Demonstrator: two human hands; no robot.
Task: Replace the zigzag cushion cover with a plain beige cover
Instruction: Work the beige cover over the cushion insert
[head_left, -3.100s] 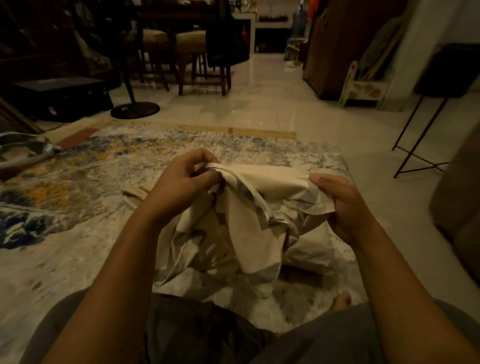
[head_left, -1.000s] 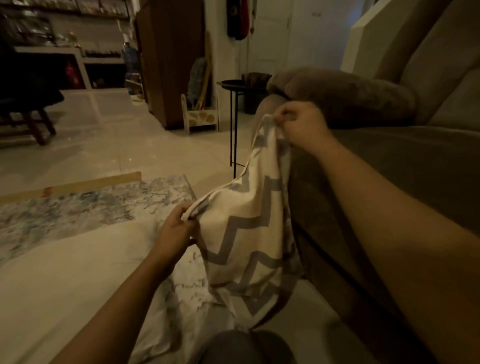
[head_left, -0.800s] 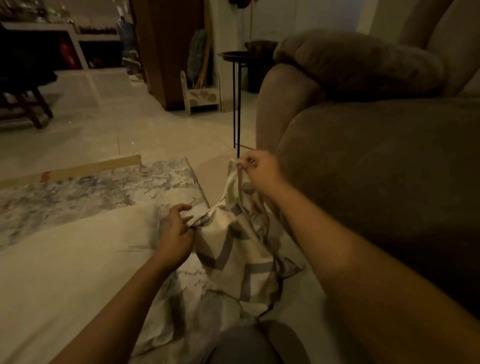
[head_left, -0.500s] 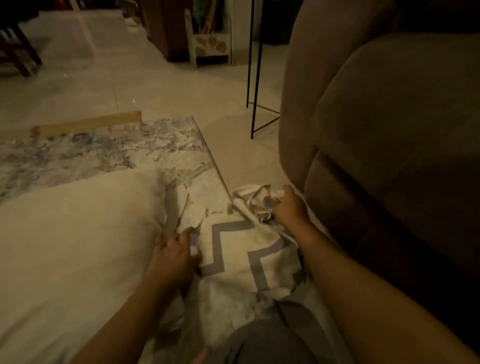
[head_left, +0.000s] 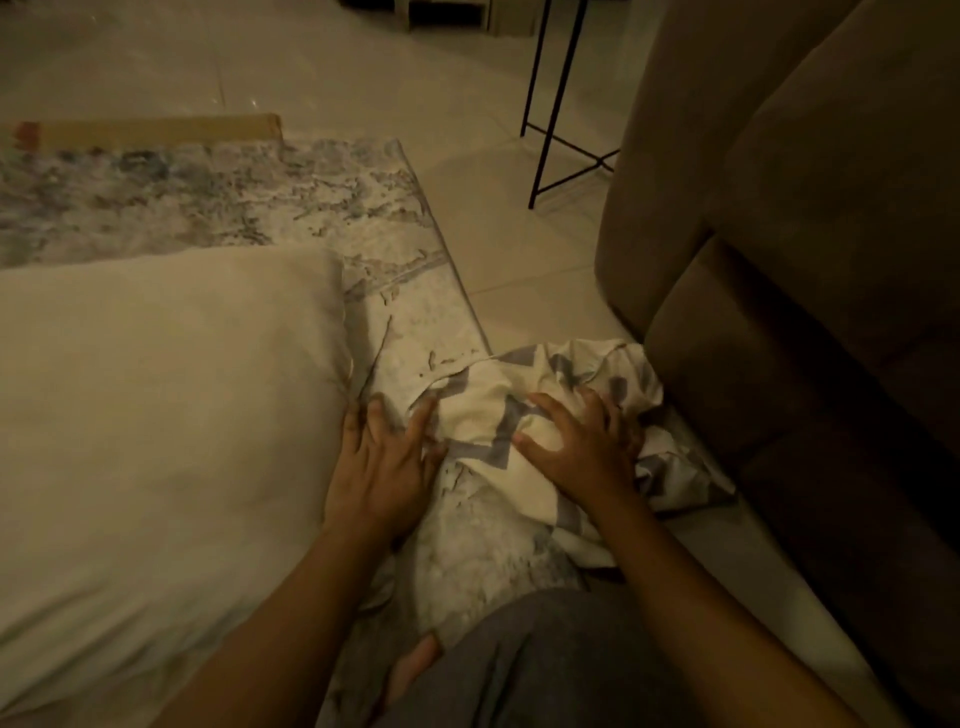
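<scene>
Grey-and-cream zigzag cover (head_left: 485, 415), already stripped off, is pressed at the rug (head_left: 260, 208) edge beside the sofa (head_left: 779, 312) by the spread, flat left hand (head_left: 382, 462) and right hand (head_left: 582, 449); the bare cushion (head_left: 156, 415) is yet to be dressed in beige.

Head view, looking down at the floor. A crumpled cream fabric cushion cover with grey zigzag stripes (head_left: 524, 415) lies partly on a pale rug with a mottled grey-blue pattern (head_left: 208, 208) and partly on the light tiled floor (head_left: 524, 270), its far edge against the base of a brown upholstered sofa (head_left: 810, 270). The right hand (head_left: 582, 449) presses on the cover with fingers spread. The left hand (head_left: 382, 467), fingers also spread, rests on the rug between the cover and a large plain cream cushion insert (head_left: 156, 415), thumb touching the cover's edge. Thin black metal table legs (head_left: 550, 104) stand beside the sofa. A grey-trousered knee (head_left: 545, 654) fills the lower edge.
</scene>
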